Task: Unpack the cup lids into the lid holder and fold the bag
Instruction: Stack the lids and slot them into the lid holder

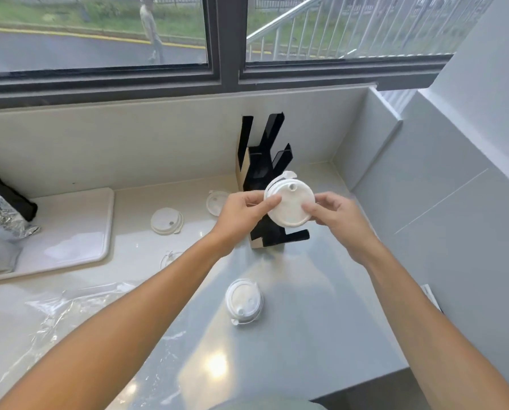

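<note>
Two bare forearms come into view from the bottom edge, with no sleeves, cuffs or gloves on them as far as the frame shows. The left hand [243, 213] and the right hand [337, 216] are uncovered too: no rings, watch or bands can be seen on the fingers or wrists. The nails look short and plain. At the bottom centre a pale grey-green patch of the person's clothing [265, 405] shows, blurred and cut off by the frame.

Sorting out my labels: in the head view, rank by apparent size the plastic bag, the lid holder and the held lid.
1. Plastic bag
2. Lid holder
3. Held lid, though nearness to the camera may inflate it.
</note>
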